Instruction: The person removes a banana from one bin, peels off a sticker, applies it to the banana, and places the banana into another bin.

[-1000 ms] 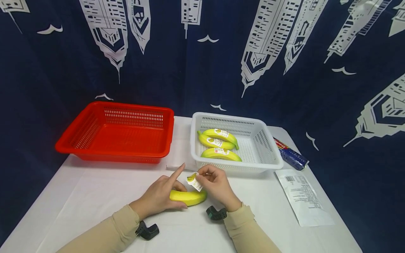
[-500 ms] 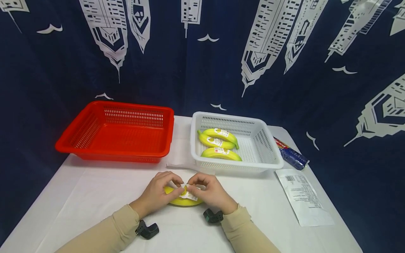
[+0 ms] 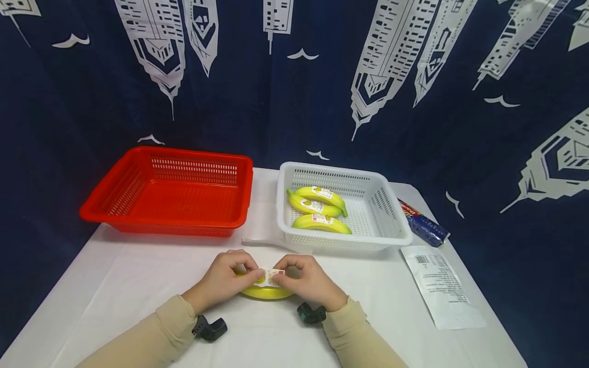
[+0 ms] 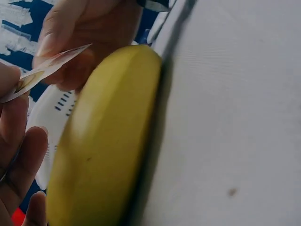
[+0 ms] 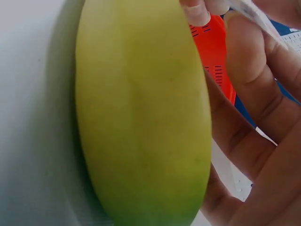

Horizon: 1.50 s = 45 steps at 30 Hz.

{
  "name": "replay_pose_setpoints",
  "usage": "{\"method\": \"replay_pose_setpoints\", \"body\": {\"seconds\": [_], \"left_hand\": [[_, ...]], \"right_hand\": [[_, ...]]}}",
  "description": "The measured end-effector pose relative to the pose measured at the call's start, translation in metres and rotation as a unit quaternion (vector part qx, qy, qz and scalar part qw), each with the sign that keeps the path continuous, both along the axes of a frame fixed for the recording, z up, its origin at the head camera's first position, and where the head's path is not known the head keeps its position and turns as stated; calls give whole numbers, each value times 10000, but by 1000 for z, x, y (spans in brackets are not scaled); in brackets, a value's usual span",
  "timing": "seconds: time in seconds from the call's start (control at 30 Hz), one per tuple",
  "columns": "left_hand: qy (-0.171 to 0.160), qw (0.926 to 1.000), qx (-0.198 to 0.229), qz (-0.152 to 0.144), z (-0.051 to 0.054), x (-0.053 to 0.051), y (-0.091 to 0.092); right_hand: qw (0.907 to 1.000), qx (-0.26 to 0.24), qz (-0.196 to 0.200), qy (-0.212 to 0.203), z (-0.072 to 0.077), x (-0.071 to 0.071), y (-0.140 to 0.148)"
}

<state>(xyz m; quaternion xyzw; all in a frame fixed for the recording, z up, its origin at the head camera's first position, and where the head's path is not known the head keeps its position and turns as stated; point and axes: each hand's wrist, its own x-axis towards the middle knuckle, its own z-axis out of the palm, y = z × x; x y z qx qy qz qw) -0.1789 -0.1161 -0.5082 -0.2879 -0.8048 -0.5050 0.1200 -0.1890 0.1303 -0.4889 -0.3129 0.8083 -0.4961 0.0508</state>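
Observation:
A yellow banana [image 3: 267, 293] lies crosswise on the white table in front of me. Just above it, a white sticker [image 3: 270, 277] with a banana picture is stretched between my hands. My left hand [image 3: 223, 282] pinches its left end between thumb and finger. At the other end, my right hand [image 3: 310, 281] pinches it the same way. In the left wrist view the sticker [image 4: 56, 62] stands clear of the bare peel of the banana [image 4: 106, 136]. The right wrist view shows the banana [image 5: 141, 113] up close, with a greenish tip and the sticker's edge [image 5: 256, 16] beside it.
A red basket [image 3: 177, 227] stands at the back left. A white basket [image 3: 340, 240] at the back right holds three bananas with stickers. Right of it lie a blue packet [image 3: 427, 230] and a white printed pouch [image 3: 442, 289]. A white sheet [image 3: 262, 235] lies between the baskets.
The left hand has left the banana and taken the sticker's left end, which the right hand alone held before. The sticker has moved left and been turned level above the banana.

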Motion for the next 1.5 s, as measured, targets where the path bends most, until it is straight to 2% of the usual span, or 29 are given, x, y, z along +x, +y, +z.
{"method": "replay_pose_setpoints", "body": {"seconds": [0.1,0.2,0.27,0.37,0.77,1.0,1.1,1.3,1.5], "left_hand": [[-423,9991,70,-58,2,-1,-4],[-665,9977,-74,-109,4,-3,-6],[-716,9971,-209,-154,6,-3,-7],[-587,9974,-365,-219,7,-4,-9],[476,9949,-812,-370,5,-8,-9],[813,9901,-1128,-188,2,-8,-9],[867,9887,-1212,-134,0,-8,-9],[718,9871,-1432,-37,-2,-7,-7],[719,9799,-1861,27,-1,-4,-6]], "right_hand": [[9999,-105,115,-13,-1,-1,1],[9992,-222,330,39,-2,-3,1],[9987,-258,422,103,-3,-3,1],[9986,-217,451,175,-4,-4,2],[9975,307,336,532,-7,-5,0],[9958,551,295,670,-9,-7,-1],[9958,541,292,683,-10,-7,0],[9951,624,289,706,-11,-6,-2],[9931,696,384,859,-11,-6,-3]]}}
